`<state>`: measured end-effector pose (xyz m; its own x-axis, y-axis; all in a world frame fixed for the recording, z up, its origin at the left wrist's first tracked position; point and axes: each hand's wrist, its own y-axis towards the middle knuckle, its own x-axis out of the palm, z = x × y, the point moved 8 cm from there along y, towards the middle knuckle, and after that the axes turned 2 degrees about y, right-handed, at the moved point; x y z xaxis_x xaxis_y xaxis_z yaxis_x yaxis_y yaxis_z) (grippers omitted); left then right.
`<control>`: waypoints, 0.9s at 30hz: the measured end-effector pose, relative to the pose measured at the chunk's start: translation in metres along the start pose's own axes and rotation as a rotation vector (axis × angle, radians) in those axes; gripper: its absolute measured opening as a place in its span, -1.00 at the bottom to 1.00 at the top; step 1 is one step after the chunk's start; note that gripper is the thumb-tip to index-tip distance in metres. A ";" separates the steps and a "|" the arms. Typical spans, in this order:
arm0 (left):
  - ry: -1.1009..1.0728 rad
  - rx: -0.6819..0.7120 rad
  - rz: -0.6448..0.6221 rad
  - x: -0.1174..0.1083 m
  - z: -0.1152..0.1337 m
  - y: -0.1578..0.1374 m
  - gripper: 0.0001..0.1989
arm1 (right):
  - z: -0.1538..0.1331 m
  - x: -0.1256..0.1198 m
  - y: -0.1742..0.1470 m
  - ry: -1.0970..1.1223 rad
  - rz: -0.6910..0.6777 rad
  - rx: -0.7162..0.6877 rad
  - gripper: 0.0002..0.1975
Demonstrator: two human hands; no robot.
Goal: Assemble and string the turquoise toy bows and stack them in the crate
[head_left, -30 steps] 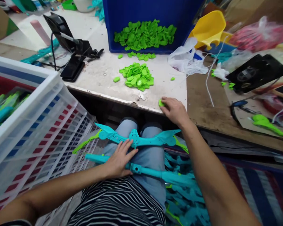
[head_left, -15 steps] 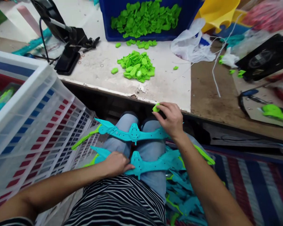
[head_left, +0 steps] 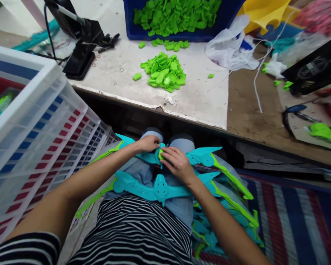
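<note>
Two turquoise bow-shaped plastic parts with lime-green arms lie across the lap, one beyond the other. On the farther bow-shaped part (head_left: 200, 157), my left hand (head_left: 149, 142) has its fingers closed at the left of the raised centre. My right hand (head_left: 178, 162) pinches a small lime-green plastic piece (head_left: 160, 154) and holds it against that centre. Fingers partly cover the spot where the two meet, so I cannot tell whether the piece is seated. The nearer bow-shaped part (head_left: 160, 189) rests untouched close to the striped shirt, its centre bare.
Loose green pieces (head_left: 165, 73) are heaped on the worktable (head_left: 198, 106), in front of a blue bin (head_left: 182, 36) of more. A white plastic basket (head_left: 52, 106) stands at left. A phone (head_left: 78, 64) and plastic bag (head_left: 228, 51) lie on the table. More turquoise parts (head_left: 209, 233) are piled at lower right.
My right hand has brought the green piece down and left onto the farther part's centre. My left hand has moved from the nearer part up to the farther one.
</note>
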<state>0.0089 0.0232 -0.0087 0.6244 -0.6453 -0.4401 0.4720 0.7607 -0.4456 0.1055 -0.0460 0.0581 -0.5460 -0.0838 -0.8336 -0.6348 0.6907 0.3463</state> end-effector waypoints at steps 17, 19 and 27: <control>-0.665 -0.152 -0.171 0.030 -0.021 0.003 -0.82 | 0.011 0.011 -0.006 0.033 -0.058 0.127 -0.79; -0.626 -0.086 -0.203 0.030 -0.017 0.002 -0.79 | 0.015 0.011 -0.009 0.053 -0.020 0.179 -0.82; -0.229 0.068 -0.028 0.024 -0.008 0.003 -0.72 | 0.056 0.031 -0.022 0.241 -0.111 0.640 -0.42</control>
<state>0.0202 0.0097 -0.0267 0.7318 -0.6390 -0.2367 0.5267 0.7508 -0.3985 0.1325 -0.0237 0.0007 -0.6496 -0.2846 -0.7050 -0.2866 0.9506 -0.1196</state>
